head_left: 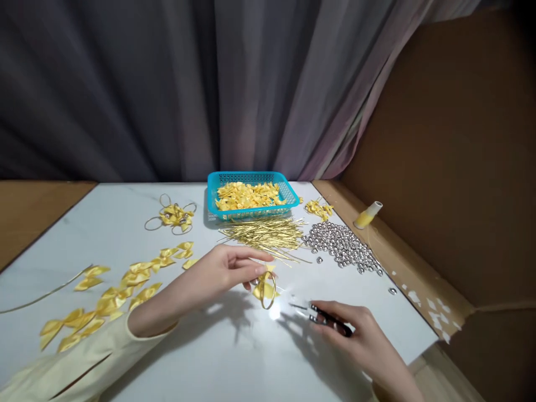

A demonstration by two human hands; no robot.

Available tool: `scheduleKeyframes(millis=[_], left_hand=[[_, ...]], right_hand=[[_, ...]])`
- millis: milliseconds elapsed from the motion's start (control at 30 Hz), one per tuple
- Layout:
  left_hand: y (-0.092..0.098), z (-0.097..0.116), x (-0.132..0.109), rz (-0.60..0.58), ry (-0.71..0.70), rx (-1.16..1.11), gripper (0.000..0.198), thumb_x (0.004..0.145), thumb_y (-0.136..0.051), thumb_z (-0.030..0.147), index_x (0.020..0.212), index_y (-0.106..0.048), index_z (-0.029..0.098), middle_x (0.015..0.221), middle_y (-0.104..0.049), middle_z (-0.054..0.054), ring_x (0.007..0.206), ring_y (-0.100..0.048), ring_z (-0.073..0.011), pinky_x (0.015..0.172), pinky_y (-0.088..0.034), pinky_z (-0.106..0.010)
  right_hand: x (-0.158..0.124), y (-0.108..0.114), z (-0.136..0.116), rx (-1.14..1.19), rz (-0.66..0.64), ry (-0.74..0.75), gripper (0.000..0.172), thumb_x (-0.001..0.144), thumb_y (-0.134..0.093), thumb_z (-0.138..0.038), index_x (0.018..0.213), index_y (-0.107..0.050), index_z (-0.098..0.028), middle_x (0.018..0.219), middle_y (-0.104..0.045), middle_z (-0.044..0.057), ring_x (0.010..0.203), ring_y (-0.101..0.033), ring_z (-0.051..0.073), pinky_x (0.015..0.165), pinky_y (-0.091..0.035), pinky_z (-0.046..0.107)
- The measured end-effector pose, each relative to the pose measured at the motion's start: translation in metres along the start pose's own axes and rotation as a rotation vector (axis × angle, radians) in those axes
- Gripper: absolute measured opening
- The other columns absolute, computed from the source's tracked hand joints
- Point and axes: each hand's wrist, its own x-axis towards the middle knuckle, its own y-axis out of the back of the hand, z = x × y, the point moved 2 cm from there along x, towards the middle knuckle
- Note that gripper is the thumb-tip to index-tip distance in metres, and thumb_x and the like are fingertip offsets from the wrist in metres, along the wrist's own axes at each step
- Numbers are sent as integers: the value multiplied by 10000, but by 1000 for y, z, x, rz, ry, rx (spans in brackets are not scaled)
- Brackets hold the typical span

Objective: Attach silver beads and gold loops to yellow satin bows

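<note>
My left hand (234,268) is closed in a pinch on a yellow ribbon bow (259,292) with a gold wire ring (274,290) and a silver bell-like piece at it. To the right, my right hand (355,329) grips black-handled thread snips (329,319). Their blades point left at the bow, a short gap away from it. A heap of gold twist wires (268,234) lies just beyond my left hand. Loose yellow bows (111,301) are spread on the left, beside my left forearm.
A blue basket (213,195) of yellow bows stands at the back. Right of it lie small silver pieces (343,245), a few bows (319,209) and a yellow thread spool (368,215). Ringed bows (176,216) rest at the left back. A cardboard wall (452,139) borders the right.
</note>
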Motion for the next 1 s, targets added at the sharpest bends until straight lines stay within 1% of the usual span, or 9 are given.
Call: scheduleKeyframes(millis=[167, 300, 367, 433, 500, 600, 667, 833, 1000], left_hand=[[2, 8, -10, 21, -45, 76, 275, 785, -589, 369, 991, -642, 195, 799, -713, -20, 751, -606, -164, 700, -436, -273], [6, 17, -13, 14, -96, 219, 273, 793, -565, 382, 996, -645, 217, 761, -704, -1, 713, -598, -158, 637, -417, -250], [7, 23, -12, 17, -136, 291, 274, 797, -552, 364, 1004, -645, 210, 775, -710, -6, 722, -602, -165, 633, -418, -250], [6, 30, -9, 13, -181, 369, 271, 796, -542, 328, 1006, -647, 192, 770, -715, -14, 707, -605, -167, 623, -420, -249], [3, 36, -6, -11, -231, 441, 281, 792, -530, 287, 1024, -645, 179, 766, -717, -19, 682, -605, -164, 605, -420, -245], [-1, 45, -1, -62, -303, 489, 317, 781, -525, 242, 1073, -632, 178, 789, -716, -24, 684, -611, -163, 590, -417, -236], [-1, 49, 3, -93, -315, 484, 337, 781, -524, 230, 1103, -618, 191, 769, -714, -19, 686, -613, -162, 586, -416, -233], [12, 57, 12, -175, -250, 325, 436, 778, -581, 288, 1205, -529, 218, 806, -716, -27, 710, -607, -167, 618, -425, -258], [32, 65, 15, -161, -199, 71, 417, 742, -658, 357, 1124, -567, 216, 872, -684, -22, 734, -582, -144, 679, -425, -269]], right_hand=[[15, -7, 46, -288, 79, 23, 294, 847, -490, -310, 1054, -617, -144, 869, -655, 93, 728, -615, 219, 659, -491, 322], [23, -2, 50, -387, 111, 148, 265, 845, -503, -328, 1031, -617, -177, 966, -614, 113, 835, -607, 242, 723, -498, 360], [25, 9, 34, -379, 182, 211, 271, 842, -516, -359, 1011, -619, -175, 1031, -604, 128, 964, -569, 274, 800, -478, 397], [29, 20, 7, -266, 203, 218, 292, 868, -478, -379, 1034, -598, -172, 1036, -614, 123, 957, -575, 247, 797, -486, 375], [34, 27, -24, -105, 136, 202, 276, 892, -436, -385, 1021, -585, -191, 939, -645, 84, 802, -607, 189, 644, -515, 292], [45, 29, -69, 31, 3, 321, 300, 807, -591, -361, 1053, -542, -195, 859, -650, 45, 685, -594, 140, 520, -480, 217], [55, 26, -88, 85, -113, 384, 304, 773, -639, -290, 1039, -528, -194, 799, -651, 19, 626, -585, 115, 510, -472, 201], [76, 20, -100, 317, -195, 324, 144, 796, -591, -218, 901, -507, -167, 714, -652, 24, 528, -596, 104, 451, -468, 200], [83, 26, -109, 556, -193, 323, 151, 762, -649, -248, 830, -564, -143, 672, -634, 23, 492, -585, 89, 438, -482, 194]])
